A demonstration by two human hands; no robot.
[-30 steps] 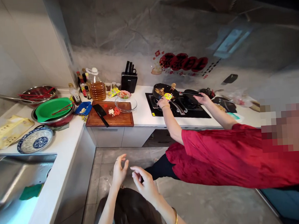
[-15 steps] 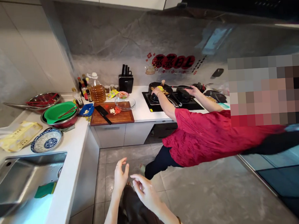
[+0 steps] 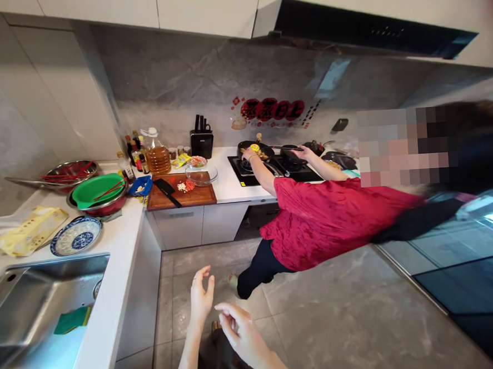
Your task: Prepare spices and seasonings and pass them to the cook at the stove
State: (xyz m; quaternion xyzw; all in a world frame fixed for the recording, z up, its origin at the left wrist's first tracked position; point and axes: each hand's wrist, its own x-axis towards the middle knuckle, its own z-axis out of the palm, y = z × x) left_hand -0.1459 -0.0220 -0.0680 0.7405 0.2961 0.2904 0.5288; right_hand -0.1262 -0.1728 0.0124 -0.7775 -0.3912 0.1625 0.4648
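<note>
My left hand (image 3: 202,294) hangs in the air over the floor, palm turned inward, with its loosely bent fingers apart and nothing in them. Just to its right and a little nearer, my right hand (image 3: 242,328) is also empty, fingers slightly curled and spread. The two hands do not touch each other or any object. Beyond them on the counter, a wooden cutting board (image 3: 201,195) carries a black cleaver (image 3: 166,192) and chopped white and red pieces (image 3: 187,185). A clear glass bowl (image 3: 202,175) rests at the board's back right corner.
A person in a red shirt (image 3: 311,219) stands at the stove (image 3: 246,178), both hands at a wok (image 3: 265,150). On the left are a sink (image 3: 39,286) with a green cloth (image 3: 72,320), a patterned plate (image 3: 75,236) and a green basin (image 3: 97,190). An oil jug (image 3: 158,158) stands behind.
The view has tilted up a little, showing more of the range hood. My hands hold nearly the same pose. The other person remains at the wok.
</note>
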